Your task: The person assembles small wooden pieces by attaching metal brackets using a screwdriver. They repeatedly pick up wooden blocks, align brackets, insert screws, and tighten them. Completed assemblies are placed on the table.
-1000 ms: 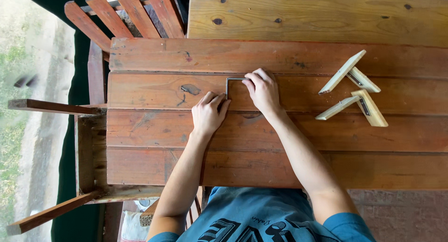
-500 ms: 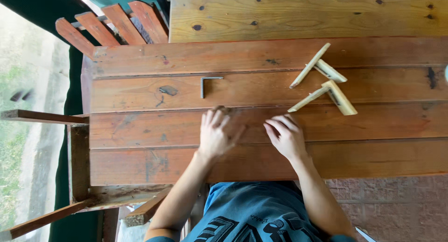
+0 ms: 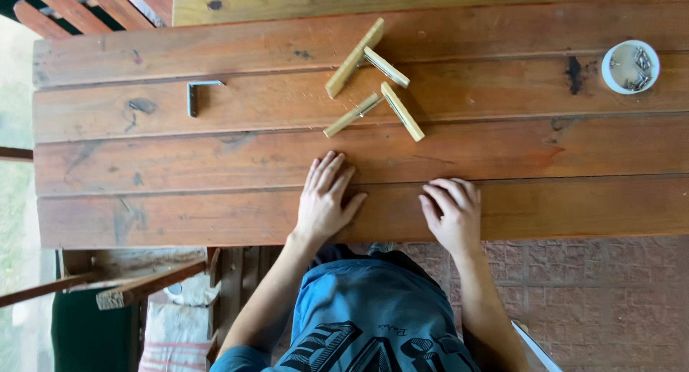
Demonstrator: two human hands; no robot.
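One head-worn camera, looking straight down from above the person's own body.

The single view faces down onto the reddish-brown plank table (image 3: 215, 178), whose boards run across the picture, with the person's blue printed shirt (image 3: 373, 307) at the bottom edge, so the far side of the table lies at the top. It sits at about arm's reach: the left hand (image 3: 324, 200) and right hand (image 3: 451, 212) fill only the lower middle, and the small white round cup of metal screws (image 3: 630, 67) falls near the right edge. No second view shares the scene.
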